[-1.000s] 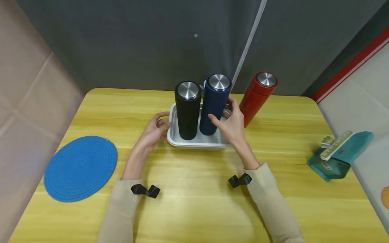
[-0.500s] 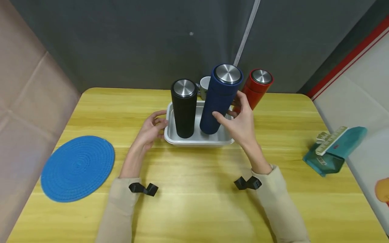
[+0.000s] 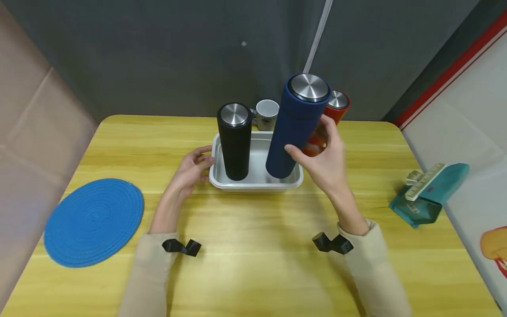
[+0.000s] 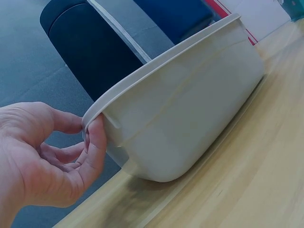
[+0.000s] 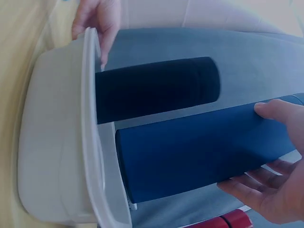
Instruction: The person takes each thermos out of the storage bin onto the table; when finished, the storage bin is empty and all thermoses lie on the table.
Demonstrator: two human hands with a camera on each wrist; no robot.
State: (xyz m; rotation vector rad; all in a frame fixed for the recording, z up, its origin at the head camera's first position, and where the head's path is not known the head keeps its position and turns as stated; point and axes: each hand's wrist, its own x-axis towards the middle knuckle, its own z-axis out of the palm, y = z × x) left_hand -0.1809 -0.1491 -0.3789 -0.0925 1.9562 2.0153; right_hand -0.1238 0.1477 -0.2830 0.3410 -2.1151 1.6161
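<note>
My right hand (image 3: 326,163) grips a navy-blue thermos bottle (image 3: 295,127) with a steel-topped lid, thumb on one side and fingers on the other. The bottle leans to the right, its base raised to about rim height of a light grey plastic bin (image 3: 259,158), as the right wrist view shows. At the bin's left end my left hand (image 3: 192,169) pinches the rim; in the left wrist view the thumb (image 4: 69,122) and a finger meet across that edge. Upright in the bin's left half stands a black thermos bottle (image 3: 236,149).
Behind my right hand a red thermos bottle (image 3: 336,112) is partly hidden. A white mug (image 3: 266,115) stands behind the bin near the dark back panel. A round blue placemat (image 3: 95,222) lies at left; a teal bag (image 3: 424,207) with a white clip (image 3: 425,181) is at right.
My right hand has closed around the blue thermos bottle and lifted it up and to the right, tilting it. The mug behind has come into view. My left hand stays at the bin's rim.
</note>
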